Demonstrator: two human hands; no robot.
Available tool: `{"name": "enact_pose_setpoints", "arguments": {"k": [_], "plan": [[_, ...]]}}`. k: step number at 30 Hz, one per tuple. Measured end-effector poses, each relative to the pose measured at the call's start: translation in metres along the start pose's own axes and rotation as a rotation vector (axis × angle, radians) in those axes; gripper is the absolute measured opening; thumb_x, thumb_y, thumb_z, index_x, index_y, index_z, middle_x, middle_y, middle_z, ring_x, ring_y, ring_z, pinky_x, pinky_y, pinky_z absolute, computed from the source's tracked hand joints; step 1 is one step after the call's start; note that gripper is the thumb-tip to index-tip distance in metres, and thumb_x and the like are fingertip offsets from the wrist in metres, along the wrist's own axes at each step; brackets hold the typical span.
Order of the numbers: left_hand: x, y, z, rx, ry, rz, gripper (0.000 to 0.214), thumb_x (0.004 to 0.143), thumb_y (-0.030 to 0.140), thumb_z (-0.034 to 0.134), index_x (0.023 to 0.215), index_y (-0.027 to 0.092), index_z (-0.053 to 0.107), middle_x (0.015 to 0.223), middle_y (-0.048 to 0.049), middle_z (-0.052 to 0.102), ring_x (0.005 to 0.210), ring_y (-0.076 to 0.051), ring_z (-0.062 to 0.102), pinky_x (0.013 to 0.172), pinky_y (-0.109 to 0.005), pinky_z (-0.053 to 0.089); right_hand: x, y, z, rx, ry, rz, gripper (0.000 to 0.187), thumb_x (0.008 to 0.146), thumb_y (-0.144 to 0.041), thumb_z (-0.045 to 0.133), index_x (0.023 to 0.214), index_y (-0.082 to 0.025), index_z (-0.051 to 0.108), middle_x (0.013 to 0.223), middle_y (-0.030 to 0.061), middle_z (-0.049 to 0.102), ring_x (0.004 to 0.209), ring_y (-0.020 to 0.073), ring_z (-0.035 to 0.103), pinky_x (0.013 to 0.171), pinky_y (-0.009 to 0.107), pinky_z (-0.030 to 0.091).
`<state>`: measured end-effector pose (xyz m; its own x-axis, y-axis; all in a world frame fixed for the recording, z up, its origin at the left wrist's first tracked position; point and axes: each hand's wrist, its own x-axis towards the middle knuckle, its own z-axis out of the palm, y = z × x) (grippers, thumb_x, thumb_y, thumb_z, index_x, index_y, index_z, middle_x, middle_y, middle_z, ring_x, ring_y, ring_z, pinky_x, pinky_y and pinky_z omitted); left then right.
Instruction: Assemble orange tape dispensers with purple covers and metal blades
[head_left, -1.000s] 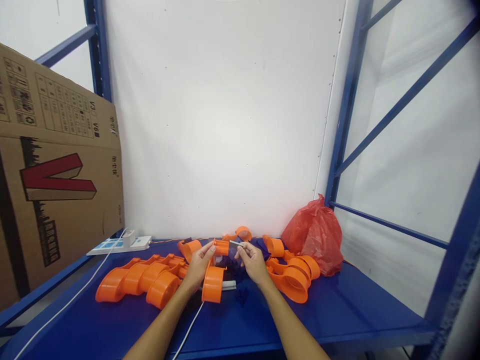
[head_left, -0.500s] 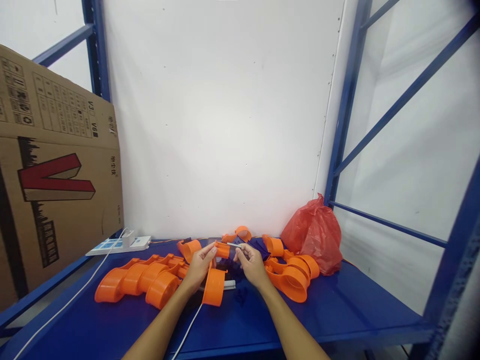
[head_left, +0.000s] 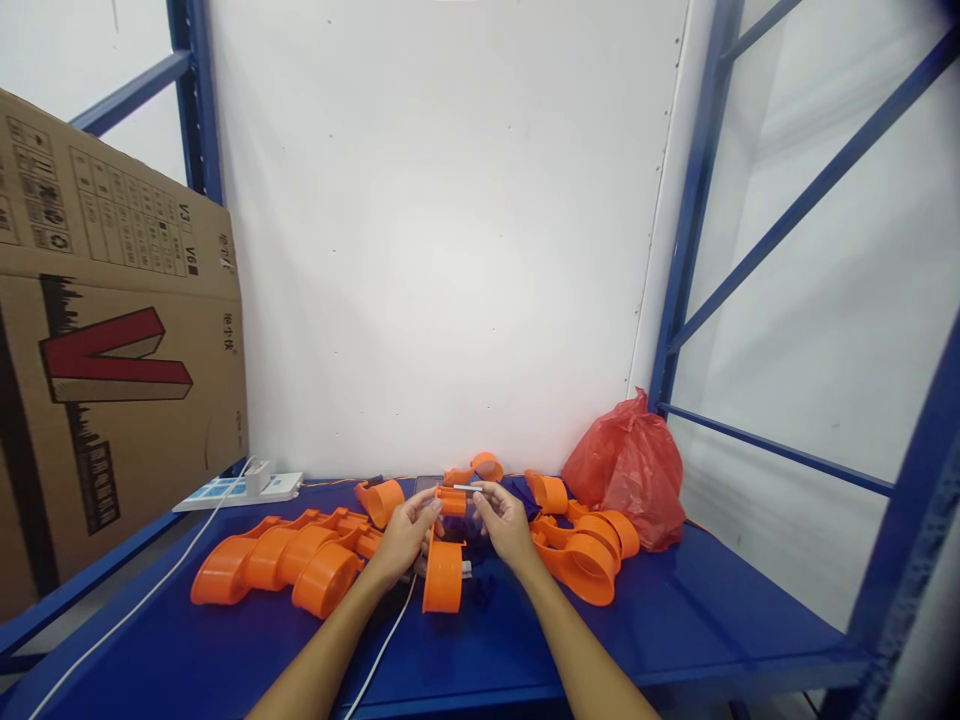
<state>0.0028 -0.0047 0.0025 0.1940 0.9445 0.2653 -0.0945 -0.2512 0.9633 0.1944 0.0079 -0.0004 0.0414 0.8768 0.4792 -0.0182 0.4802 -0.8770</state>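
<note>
My left hand [head_left: 403, 538] is closed round an orange plastic part [head_left: 444, 578], with its short tube between the two hands and its wide ring hanging below the fingers. In my right hand [head_left: 507, 522], finger and thumb pinch a thin, ridged metal rod [head_left: 466, 488]. The rod points left and lies along the top of the orange tube; whether it is inside the part I cannot tell. Dark blue material and a pale grey piece lie behind the held part, half hidden. A white cable [head_left: 384, 650] runs across the tabletop below my left hand.
Several similar orange parts [head_left: 274, 560] are nested on the left of the blue table [head_left: 675, 620], more orange rings [head_left: 589, 565] on the right. A red plastic bag [head_left: 626, 475] stands back right. A power strip [head_left: 281, 487] and a large cardboard box [head_left: 124, 350] are at left.
The orange part has moved slightly to the right, its ring now hanging more upright. The metal rod has come level and closer along the orange tube.
</note>
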Motion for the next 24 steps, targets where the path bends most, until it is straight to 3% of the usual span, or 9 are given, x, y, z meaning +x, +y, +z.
{"name": "enact_pose_setpoints", "arguments": {"k": [5, 8, 14, 24], "plan": [[0.001, -0.0003, 0.0017, -0.041, 0.05, -0.01, 0.072, 0.077, 0.071, 0.065, 0.123, 0.016, 0.061, 0.065, 0.0026, 0.061, 0.044, -0.01, 0.047, 0.043, -0.02, 0.032, 0.0032, -0.0024, -0.0049, 0.015, 0.107, -0.003, 0.047, 0.076, -0.058, 0.073, 0.098, -0.017, 0.076, 0.085, 0.0085, 0.072, 0.058, 0.0156, 0.057, 0.04, 0.023, 0.044], [0.0017, -0.0012, 0.0014, -0.044, 0.046, -0.015, 0.072, 0.077, 0.071, 0.065, 0.125, 0.018, 0.06, 0.066, 0.0029, 0.061, 0.045, -0.01, 0.049, 0.043, -0.02, 0.032, 0.003, -0.0033, -0.0068, 0.004, 0.092, -0.016, 0.046, 0.078, -0.058, 0.071, 0.097, -0.017, 0.079, 0.087, 0.0085, 0.073, 0.053, 0.0128, 0.054, 0.041, 0.024, 0.044], [0.0007, 0.001, 0.0005, -0.033, 0.053, -0.024, 0.077, 0.076, 0.072, 0.066, 0.129, 0.016, 0.063, 0.065, 0.0017, 0.061, 0.045, -0.01, 0.048, 0.043, -0.021, 0.034, 0.0018, -0.0049, -0.0066, -0.005, 0.06, -0.032, 0.042, 0.08, -0.056, 0.07, 0.092, -0.018, 0.079, 0.069, 0.0027, 0.066, 0.044, 0.0101, 0.048, 0.041, 0.024, 0.04], [-0.0016, 0.0017, -0.0017, -0.004, 0.007, 0.005, 0.073, 0.082, 0.069, 0.062, 0.132, 0.015, 0.064, 0.068, -0.0008, 0.06, 0.048, -0.012, 0.048, 0.043, -0.022, 0.036, -0.0015, -0.0087, -0.0037, 0.014, -0.014, -0.092, 0.034, 0.084, -0.052, 0.068, 0.094, -0.021, 0.08, 0.076, 0.0022, 0.064, 0.047, 0.0092, 0.049, 0.041, 0.023, 0.041]]}}
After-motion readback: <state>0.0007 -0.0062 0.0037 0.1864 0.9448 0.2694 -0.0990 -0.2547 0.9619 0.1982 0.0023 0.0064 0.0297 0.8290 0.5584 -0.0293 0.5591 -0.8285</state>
